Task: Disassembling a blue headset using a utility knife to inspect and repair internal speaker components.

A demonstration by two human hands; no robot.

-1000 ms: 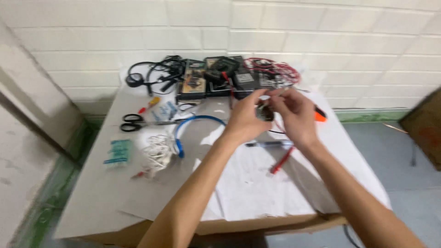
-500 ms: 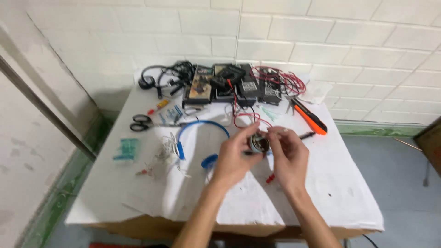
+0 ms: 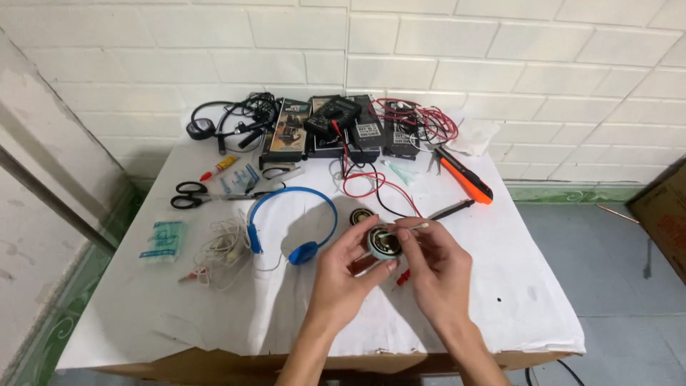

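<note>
Hands dropped nearer; left hand (image 3: 341, 280) grip closed round speaker disc (image 3: 384, 241), right hand (image 3: 437, 270) pinching cotton swab (image 3: 404, 229).

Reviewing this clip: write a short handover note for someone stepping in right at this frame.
Left hand: holds a round speaker unit above the table.
Right hand: pinches a cotton swab, tip on the unit.
Nearby: second round unit, blue headphones, probe, scissors.
Done: unit is off the headphones and in hand.
Left: swabbing in progress; second unit lies untouched.
</note>
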